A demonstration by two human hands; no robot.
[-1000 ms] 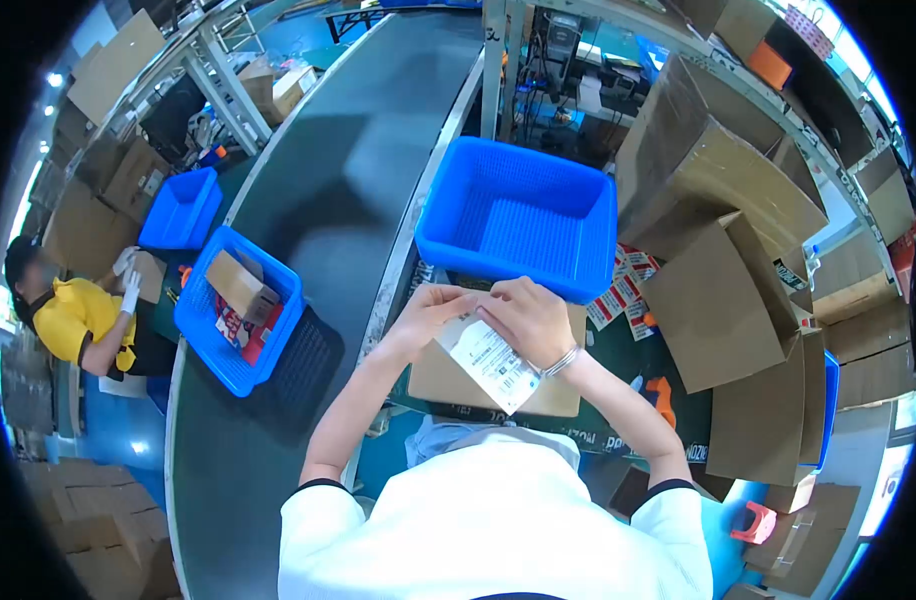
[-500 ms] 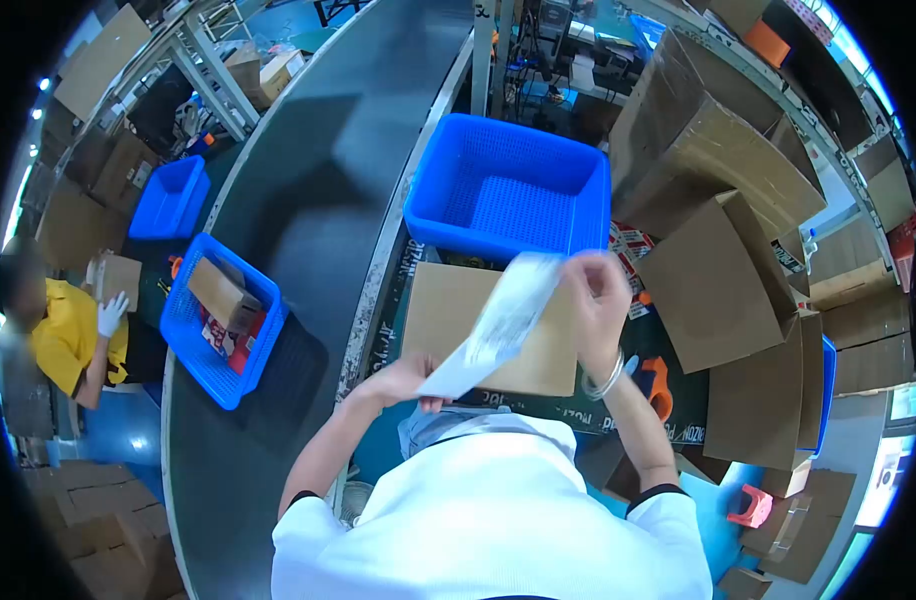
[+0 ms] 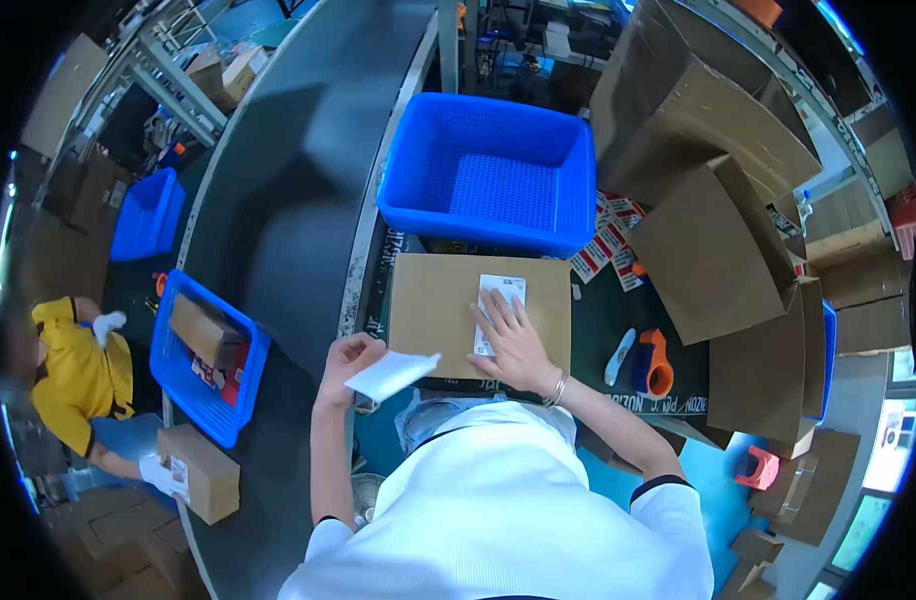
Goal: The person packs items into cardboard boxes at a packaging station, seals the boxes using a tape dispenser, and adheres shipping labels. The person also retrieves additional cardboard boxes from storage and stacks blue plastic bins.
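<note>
A closed cardboard box point(image 3: 433, 310) lies in front of me on the dark bench. On its top is a white printed label point(image 3: 485, 342), partly covered by my right hand point(image 3: 513, 345). That hand is flat, its fingers spread over the label. To the left of the box, my left hand point(image 3: 352, 368) pinches a white sheet of paper point(image 3: 393, 374) that sticks out over the box's near left corner. The blue plastic basket point(image 3: 488, 225) stands just behind the box.
Right of the box lie an orange tape dispenser point(image 3: 657, 365), a box cutter point(image 3: 619, 358) and red-and-white labels point(image 3: 608, 245). Open cartons point(image 3: 713, 265) crowd the right side. Left runs a conveyor point(image 3: 288, 280) with a loaded blue basket point(image 3: 233, 415); a co-worker point(image 3: 88, 375) holds a box point(image 3: 208, 475) there.
The label has come onto the box top and my right hand has moved down onto it. My left hand has moved left with the paper. The co-worker's box is now at the conveyor edge.
</note>
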